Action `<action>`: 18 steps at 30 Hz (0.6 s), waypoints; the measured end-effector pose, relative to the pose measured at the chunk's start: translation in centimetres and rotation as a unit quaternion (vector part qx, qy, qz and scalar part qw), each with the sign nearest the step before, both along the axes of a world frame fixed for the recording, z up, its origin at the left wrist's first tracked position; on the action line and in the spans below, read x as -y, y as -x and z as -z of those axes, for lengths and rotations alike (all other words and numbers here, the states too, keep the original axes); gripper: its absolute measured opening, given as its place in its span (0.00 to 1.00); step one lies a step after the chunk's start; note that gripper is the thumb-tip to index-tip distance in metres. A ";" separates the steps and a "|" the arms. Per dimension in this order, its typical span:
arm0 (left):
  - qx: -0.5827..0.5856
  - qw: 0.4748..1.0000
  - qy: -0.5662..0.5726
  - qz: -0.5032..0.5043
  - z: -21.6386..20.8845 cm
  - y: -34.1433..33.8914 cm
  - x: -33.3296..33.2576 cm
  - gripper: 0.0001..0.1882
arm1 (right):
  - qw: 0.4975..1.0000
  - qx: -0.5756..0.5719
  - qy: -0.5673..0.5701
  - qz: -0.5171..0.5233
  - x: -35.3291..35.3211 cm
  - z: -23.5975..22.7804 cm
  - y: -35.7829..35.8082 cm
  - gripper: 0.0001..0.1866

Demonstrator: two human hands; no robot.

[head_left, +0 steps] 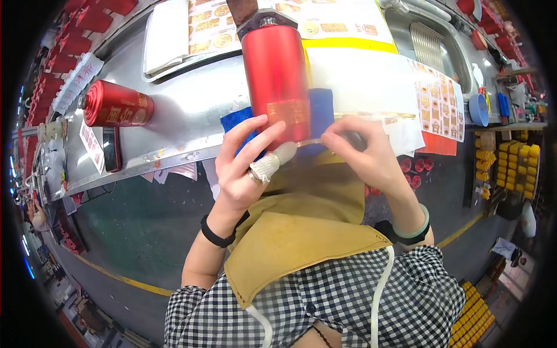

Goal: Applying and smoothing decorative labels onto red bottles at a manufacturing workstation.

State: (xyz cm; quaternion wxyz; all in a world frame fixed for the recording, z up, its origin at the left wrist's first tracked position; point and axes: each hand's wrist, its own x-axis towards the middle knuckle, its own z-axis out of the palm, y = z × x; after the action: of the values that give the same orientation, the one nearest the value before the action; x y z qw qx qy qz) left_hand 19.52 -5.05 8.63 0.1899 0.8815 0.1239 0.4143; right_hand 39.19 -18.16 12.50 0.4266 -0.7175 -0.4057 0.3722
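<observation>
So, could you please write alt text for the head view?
A person's left hand, its thumb wrapped in white, is at the near end of a large red canister; the right hand is beside it. Another red canister is on the metal table.

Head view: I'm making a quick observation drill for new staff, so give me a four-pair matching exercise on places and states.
1. Central red bottle
2. Left hand
3. Right hand
4. Smartphone

A. White wrap on one digit
B. On the metal bench's left part
C. Over blue cloth
D. Pale green bangle at wrist

Pairs: 1-C; 2-A; 3-D; 4-B
</observation>
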 end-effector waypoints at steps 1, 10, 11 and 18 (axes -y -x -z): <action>0.024 0.999 0.029 -0.012 0.4 -0.1 0.1 0.07 | 1.000 -0.001 0.000 0.000 -0.1 0.0 0.0 0.11; 0.070 0.995 0.047 -0.043 2.1 0.3 0.6 0.24 | 1.000 0.021 -0.013 -0.019 -0.5 0.1 0.1 0.11; 0.062 0.996 0.041 -0.053 2.1 0.4 0.9 0.24 | 1.000 0.023 -0.013 -0.015 -0.4 0.2 0.1 0.11; 0.150 0.955 0.249 -0.053 3.8 0.8 1.8 0.25 | 1.000 -0.005 -0.010 -0.012 -0.3 -0.4 0.3 0.10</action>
State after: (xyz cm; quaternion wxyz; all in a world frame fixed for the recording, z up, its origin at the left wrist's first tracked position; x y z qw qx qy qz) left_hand 18.76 -6.86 4.82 0.3970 0.7262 0.2400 0.5074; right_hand 38.92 -17.91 12.94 0.4309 -0.7064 -0.4159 0.3772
